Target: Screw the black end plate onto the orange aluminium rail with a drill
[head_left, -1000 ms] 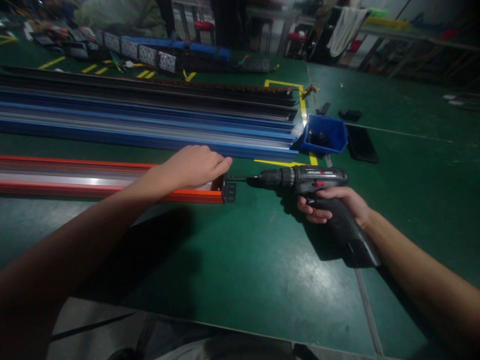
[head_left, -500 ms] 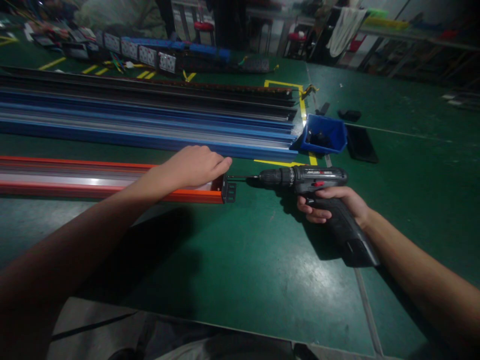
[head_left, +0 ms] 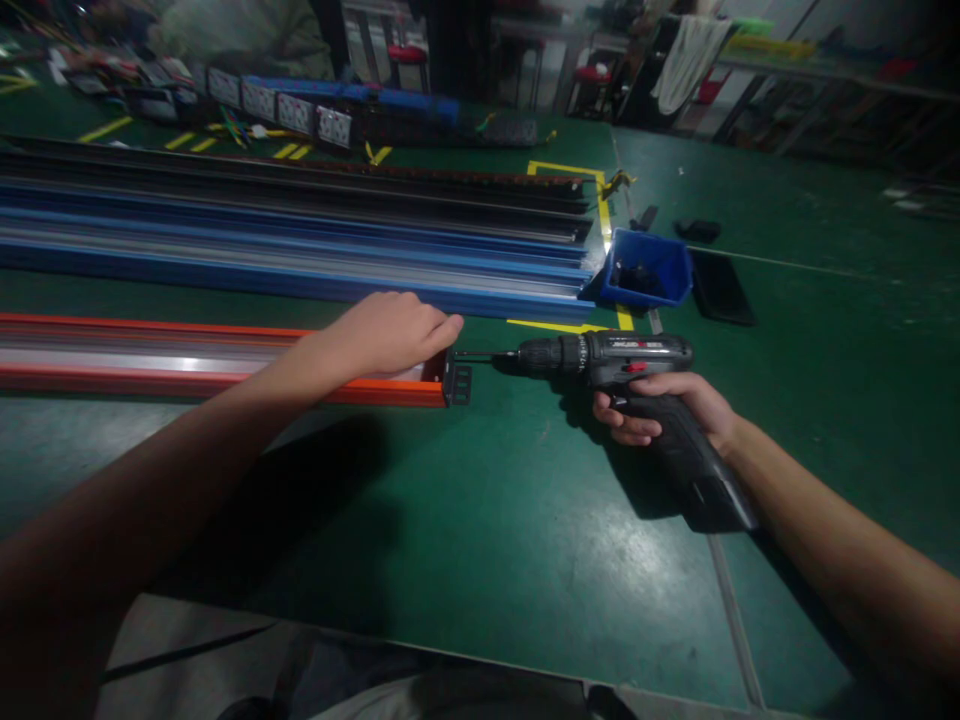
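Note:
My right hand is wrapped round the handle of a black cordless drill lying low over the table. The drill's long thin bit points left and its tip meets the black end bracket of an orange metal channel. Over that same end, my left hand is closed on the channel, thumb by the bracket. Its fingertips are hidden behind the hand, on the channel's far side.
Blue metal channels and black ones lie behind, parallel to the orange channel. A blue bin with dark small parts stands at their right end, beside a flat black object. Power strips lie farther back on the green table.
Almost nothing differs. Both hands, the drill and the orange channel keep their places, with only a tiny shift of the drill.

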`<action>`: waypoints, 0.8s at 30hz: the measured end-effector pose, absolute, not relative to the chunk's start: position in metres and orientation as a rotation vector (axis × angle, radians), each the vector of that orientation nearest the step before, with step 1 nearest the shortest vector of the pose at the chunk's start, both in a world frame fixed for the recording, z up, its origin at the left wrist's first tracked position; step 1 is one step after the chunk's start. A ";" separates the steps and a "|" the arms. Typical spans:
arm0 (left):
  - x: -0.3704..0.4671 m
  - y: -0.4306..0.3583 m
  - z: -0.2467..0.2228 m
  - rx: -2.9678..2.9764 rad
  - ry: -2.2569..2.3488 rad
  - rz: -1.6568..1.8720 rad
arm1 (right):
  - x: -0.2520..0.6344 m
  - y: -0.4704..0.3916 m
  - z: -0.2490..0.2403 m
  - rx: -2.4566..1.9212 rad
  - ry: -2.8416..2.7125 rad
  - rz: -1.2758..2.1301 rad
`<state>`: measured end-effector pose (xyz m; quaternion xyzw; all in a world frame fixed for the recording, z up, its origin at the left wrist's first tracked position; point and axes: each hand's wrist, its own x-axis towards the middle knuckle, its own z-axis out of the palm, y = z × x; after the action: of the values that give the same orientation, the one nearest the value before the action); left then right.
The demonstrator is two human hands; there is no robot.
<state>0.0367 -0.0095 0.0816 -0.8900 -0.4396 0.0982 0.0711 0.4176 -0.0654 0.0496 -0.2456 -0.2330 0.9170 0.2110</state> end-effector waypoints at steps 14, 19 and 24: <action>0.037 -0.011 0.083 -2.684 -1.313 0.281 | 0.417 -0.066 0.051 -0.720 -0.654 2.547; 0.038 -0.011 0.084 -2.664 -1.301 0.317 | 0.417 -0.065 0.051 -0.721 -0.634 2.554; 0.038 -0.010 0.082 -2.672 -1.308 0.280 | 0.417 -0.065 0.050 -0.693 -0.675 2.543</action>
<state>0.0376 -0.0097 0.0823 -0.8915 -0.4365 0.0935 0.0767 0.4169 -0.0650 0.0500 -0.2489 -0.2427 0.9140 0.2091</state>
